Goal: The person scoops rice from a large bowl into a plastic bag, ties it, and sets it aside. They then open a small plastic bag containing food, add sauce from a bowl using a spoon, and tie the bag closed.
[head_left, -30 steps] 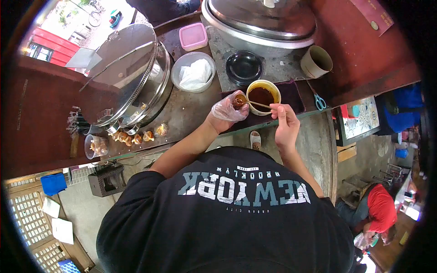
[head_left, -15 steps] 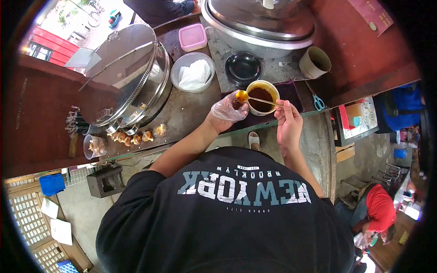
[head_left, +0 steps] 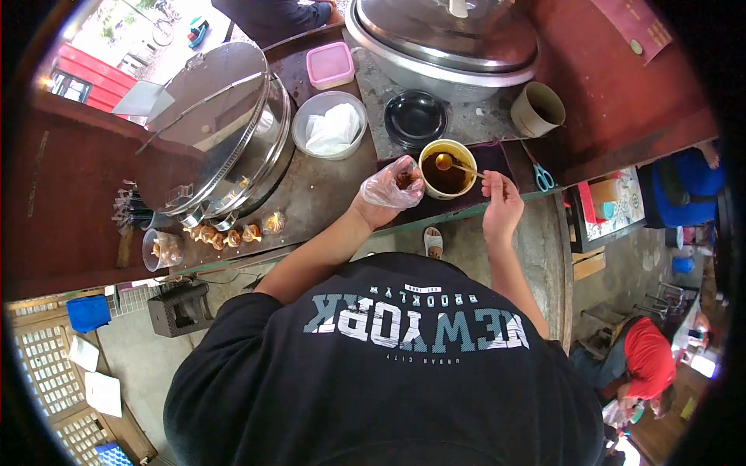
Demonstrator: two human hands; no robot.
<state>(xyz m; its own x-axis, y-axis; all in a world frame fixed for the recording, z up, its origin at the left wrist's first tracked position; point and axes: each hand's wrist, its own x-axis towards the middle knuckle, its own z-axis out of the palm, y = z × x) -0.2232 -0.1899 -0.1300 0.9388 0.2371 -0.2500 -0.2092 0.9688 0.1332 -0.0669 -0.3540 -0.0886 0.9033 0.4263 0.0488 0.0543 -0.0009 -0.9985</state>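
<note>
My left hand [head_left: 382,199] is wrapped round a clear plastic bag [head_left: 388,185] with dark brown contents at its opening. Right beside the bag stands a white tub [head_left: 445,193] of dark brown sauce. Pinched in my right hand [head_left: 502,203] is the handle of a golden spoon [head_left: 444,161], whose bowl is over the sauce inside the tub. Behind the tub sits a black bowl [head_left: 416,118]. A clear round container [head_left: 330,149] with a white plastic bag [head_left: 332,129] in it is farther left.
A large lidded metal pot [head_left: 451,46] stands at the back, with a round glass-lidded vessel [head_left: 210,132] at the left. Small tied bags [head_left: 251,232] line the front edge. Scissors [head_left: 543,177] are at the right. A person in red [head_left: 650,357] is at lower right.
The spoon has moved right, from over the bag's opening to inside the tub. My right hand has shifted slightly right and down. My left hand still holds the bag.
</note>
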